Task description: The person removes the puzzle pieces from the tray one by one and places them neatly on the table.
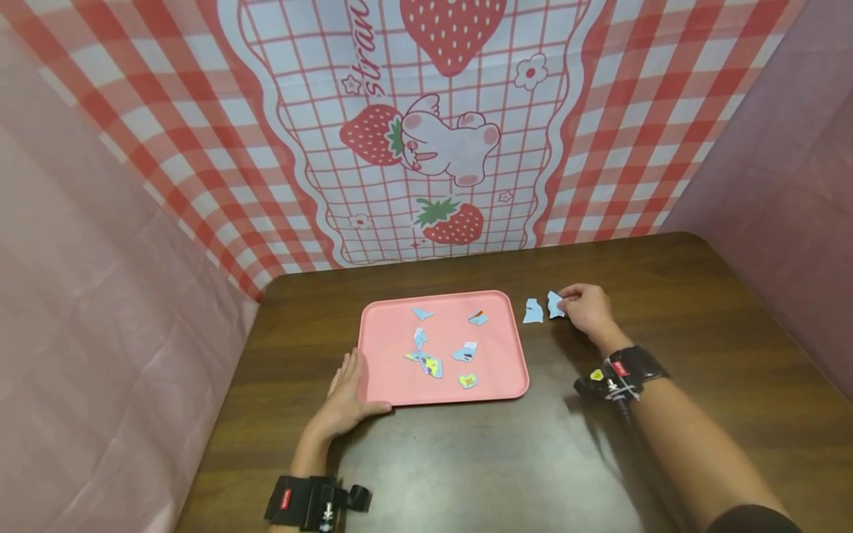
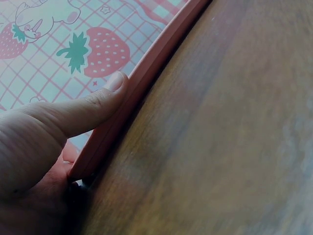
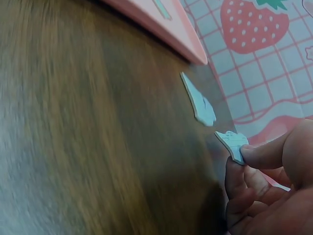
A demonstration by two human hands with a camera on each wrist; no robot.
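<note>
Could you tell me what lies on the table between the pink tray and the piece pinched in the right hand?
One pale blue piece lies flat there, seen in head and right wrist views.

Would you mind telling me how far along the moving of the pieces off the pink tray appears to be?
Early on, it seems. One blue piece already lies on the table beside the pink tray. The right hand pinches a second piece next to it, while the left hand steadies the tray's edge. About six pieces are on the tray.
</note>
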